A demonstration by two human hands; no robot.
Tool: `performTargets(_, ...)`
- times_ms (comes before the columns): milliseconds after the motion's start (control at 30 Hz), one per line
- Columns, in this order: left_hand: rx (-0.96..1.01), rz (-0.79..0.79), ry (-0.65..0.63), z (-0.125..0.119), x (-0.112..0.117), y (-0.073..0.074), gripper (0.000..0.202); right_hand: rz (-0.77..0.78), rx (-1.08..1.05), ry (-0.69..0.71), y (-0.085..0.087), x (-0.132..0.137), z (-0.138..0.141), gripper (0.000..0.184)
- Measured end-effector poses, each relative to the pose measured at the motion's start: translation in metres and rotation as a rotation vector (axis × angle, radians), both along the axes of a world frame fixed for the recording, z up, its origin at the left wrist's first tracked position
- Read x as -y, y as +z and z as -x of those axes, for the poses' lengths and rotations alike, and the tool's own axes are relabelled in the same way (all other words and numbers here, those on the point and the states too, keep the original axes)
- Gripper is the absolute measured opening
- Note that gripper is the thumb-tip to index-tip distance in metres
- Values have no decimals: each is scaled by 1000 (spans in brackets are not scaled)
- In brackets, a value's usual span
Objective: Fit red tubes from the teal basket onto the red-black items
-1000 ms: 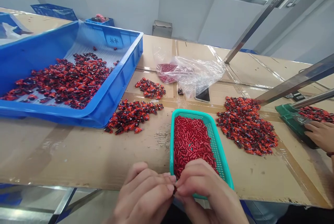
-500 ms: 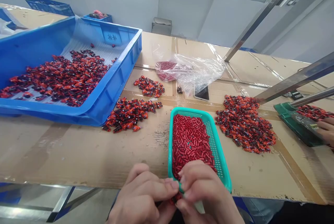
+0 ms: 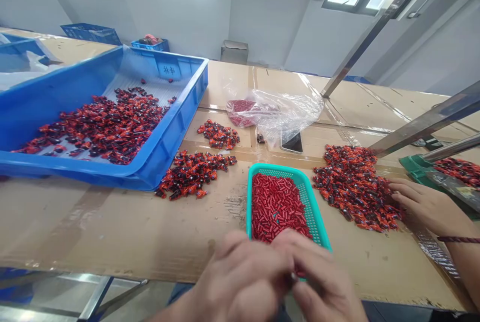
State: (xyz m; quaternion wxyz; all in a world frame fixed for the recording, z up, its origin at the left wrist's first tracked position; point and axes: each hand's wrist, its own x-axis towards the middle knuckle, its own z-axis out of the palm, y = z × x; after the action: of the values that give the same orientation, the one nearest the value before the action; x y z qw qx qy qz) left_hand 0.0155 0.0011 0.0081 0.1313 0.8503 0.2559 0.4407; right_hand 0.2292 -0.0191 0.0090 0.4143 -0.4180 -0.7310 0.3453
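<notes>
My left hand [image 3: 247, 277] and my right hand [image 3: 315, 274] meet over the near end of a green plastic basket [image 3: 318, 212]. Both are blurred, with fingers bent and pinched together. Whatever small piece sits between the fingertips is mostly hidden; I cannot make it out. The basket holds many short dark-red tubes [image 3: 277, 207]. Left of it lies a pile of small red-and-black parts [image 3: 195, 172], with a smaller pile [image 3: 218, 134] behind. To the right is a larger heap of the same parts [image 3: 352, 187].
A big blue tray [image 3: 150, 174] of these parts stands at left. Behind the basket are a clear plastic bag [image 3: 285, 112] and a phone [image 3: 292, 142]. A co-worker's hand [image 3: 423, 204] touches the right heap, near a green tool [image 3: 416, 169] and metal posts [image 3: 431, 122].
My joined hands have shifted right, covering more of the basket's near end. The co-worker's hand has reached left to the right heap. The view has tilted up slightly.
</notes>
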Motion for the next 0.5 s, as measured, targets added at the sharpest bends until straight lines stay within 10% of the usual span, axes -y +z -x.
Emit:
performTargets(100, -180, -58, 214, -5, -55, -4, 13, -300, 475, -423, -8, -25, -53, 27)
performTargets(233, -413, 117, 426, 4, -138, -14, 14, -411, 754, -783, -33, -65, -134, 50)
performTargets(367, -614, 253, 512, 1, -188, -23, 32, -406, 779, -878, -42, -85, -163, 57)
performTargets(500, -674, 348, 514, -13, -205, -29, 35, -442, 754, -673, -27, -74, -116, 39)
